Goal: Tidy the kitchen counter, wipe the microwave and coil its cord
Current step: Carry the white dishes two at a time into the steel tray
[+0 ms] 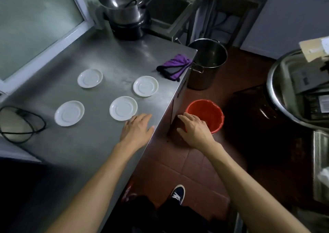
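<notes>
Brushed steel counter [99, 58] holds four round glossy white saucers [123, 108].

Brushed steel counter [99, 58], glossy white saucers [123, 108]

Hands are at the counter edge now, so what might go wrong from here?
The left hand is by the nearest saucer, close to the counter edge; a sweep might knock it off. The purple cloth sits at the corner and could slide off. The loose cord may snag.
</notes>
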### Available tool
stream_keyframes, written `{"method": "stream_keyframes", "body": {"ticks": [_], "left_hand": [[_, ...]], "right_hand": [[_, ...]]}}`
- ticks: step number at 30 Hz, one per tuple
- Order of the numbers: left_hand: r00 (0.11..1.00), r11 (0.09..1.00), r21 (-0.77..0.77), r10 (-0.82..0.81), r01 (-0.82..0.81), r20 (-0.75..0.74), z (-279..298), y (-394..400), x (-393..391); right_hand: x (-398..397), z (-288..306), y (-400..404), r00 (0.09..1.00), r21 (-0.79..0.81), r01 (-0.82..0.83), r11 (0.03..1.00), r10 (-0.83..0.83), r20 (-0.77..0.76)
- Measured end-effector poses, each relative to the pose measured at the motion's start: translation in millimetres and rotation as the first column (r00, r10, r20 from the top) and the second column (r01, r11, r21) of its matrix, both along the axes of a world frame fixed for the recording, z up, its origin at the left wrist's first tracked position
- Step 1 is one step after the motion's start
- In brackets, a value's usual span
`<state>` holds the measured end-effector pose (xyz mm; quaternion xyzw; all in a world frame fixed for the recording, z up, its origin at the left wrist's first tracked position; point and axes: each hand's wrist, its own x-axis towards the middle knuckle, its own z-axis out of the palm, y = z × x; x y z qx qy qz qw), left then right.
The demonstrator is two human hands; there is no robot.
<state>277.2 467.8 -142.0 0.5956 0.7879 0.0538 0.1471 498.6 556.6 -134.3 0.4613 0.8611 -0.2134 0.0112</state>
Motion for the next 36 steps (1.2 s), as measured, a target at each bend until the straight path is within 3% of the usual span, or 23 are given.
{"method": "stream_keyframes", "body": {"ticks": [7, 19, 31, 36], "left_hand": [[0.990, 0.991, -0.014, 0.134, -0.133, 0.036, -21.1, 26.1, -30.3], [0.960, 0.952, -0.131, 0.280, -0.277, 0.008, -75.6, 86.7, -98.8], [0.837, 0.801, -0.274, 0.546, -0.533, -0.034, -97.0, 108.0, -127.9], [0.770, 0.721, -0.339, 0.637, -0.604, -0.016, -104.6, 119.8, -124.4]], "right_hand": [[-47.6, -21.6, 54.4, 0.992, -0.090, -0.114, 0.989, 0.118, 0.041], [-154.9, -42.3, 156.3, 0.936, -0.115, -0.287, 0.951, 0.304, 0.179], [-227.7, -82.3, 211.0, 0.814, -0.145, -0.528, 0.837, 0.547, 0.194], [-246.7, -94.8, 236.3, 0.719, -0.147, -0.611, 0.778, 0.623, 0.310]]}}
